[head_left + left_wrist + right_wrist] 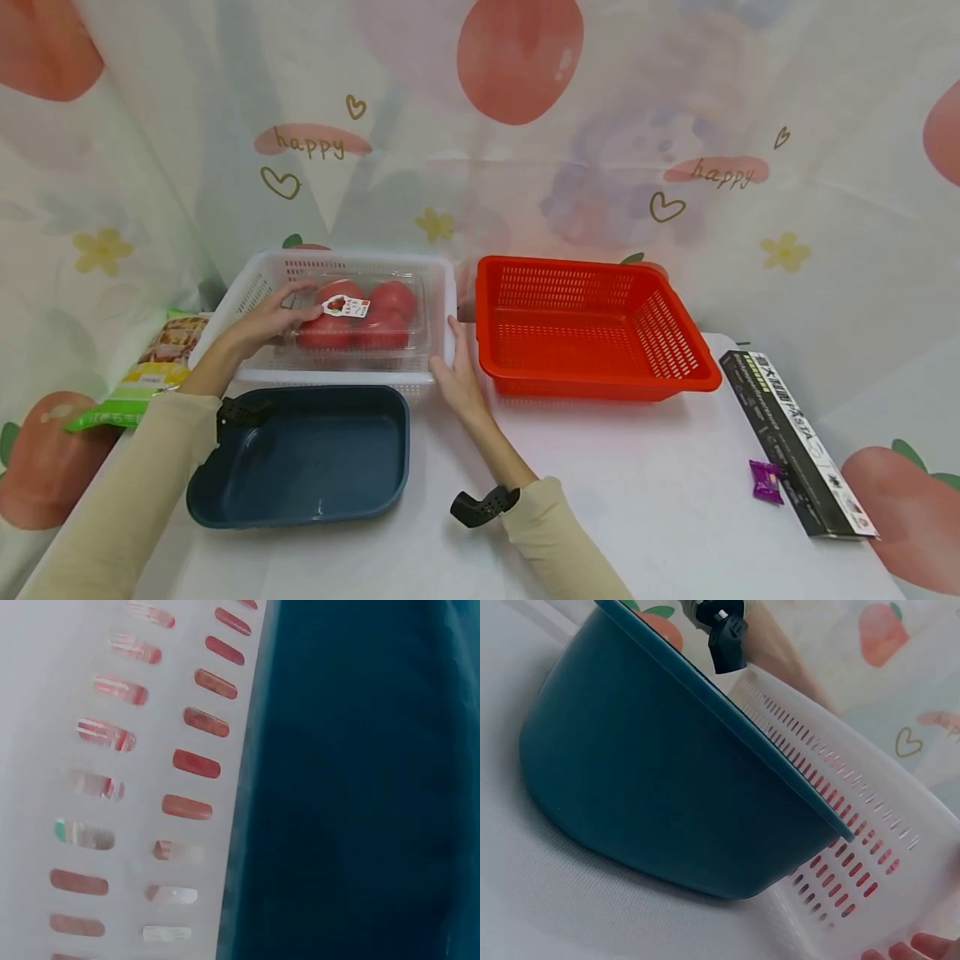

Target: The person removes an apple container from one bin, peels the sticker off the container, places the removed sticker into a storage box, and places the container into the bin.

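A white slotted basket (345, 257) stands at the back left of the table. In it lies a clear plastic box of red tomatoes (375, 321) with a small label on the lid. My left hand (303, 302) reaches into the basket and grips the left end of the box, fingers over the lid and thumb on the side. My right hand (448, 350) is flat with straight fingers against the outside of the basket's right wall. The right wrist view shows my fingertips (922, 949) by the basket's wall (870, 825). The left wrist view shows only the basket's wall (112, 787).
A dark blue tub (300, 454) (652, 787) (360, 787) sits just in front of the white basket. A red slotted basket (675, 367) stands to the right. A black pasta box (795, 442) and a purple wrapper (767, 481) lie at the right edge, a green packet (142, 371) at the left.
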Demonstrator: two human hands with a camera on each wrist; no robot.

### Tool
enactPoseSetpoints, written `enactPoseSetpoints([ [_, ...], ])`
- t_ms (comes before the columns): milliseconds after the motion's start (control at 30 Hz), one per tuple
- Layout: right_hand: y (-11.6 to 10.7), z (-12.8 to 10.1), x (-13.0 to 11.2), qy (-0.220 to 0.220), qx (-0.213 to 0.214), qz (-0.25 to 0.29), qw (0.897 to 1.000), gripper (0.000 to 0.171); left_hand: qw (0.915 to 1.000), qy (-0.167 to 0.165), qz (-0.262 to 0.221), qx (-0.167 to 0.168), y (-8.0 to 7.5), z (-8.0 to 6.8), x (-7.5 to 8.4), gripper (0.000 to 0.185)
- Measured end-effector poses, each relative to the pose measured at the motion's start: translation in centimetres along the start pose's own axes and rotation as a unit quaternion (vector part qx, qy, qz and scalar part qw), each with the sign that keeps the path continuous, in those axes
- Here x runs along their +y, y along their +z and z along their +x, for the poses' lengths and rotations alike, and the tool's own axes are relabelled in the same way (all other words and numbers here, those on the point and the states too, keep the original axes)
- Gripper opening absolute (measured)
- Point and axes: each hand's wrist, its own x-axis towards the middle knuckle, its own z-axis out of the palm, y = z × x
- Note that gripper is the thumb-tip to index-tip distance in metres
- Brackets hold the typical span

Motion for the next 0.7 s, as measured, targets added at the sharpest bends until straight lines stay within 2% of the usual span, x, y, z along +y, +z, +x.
enactPoseSetpoints([
  [367, 0.04, -0.05, 0.09, 0.000, 0.000, 0.000, 1.000, 0.071, 0.9995, 0.013, 0.001, -0.028, 0.06, -0.36, 0.21, 0.068],
  [700, 0.09, 0.03, 0.10, 0.002, 0.004, -0.001, 1.000, 0.072, 0.9989, 0.022, 0.035, -0.023, 0.13, -0.15, -0.03, 0.068],
])
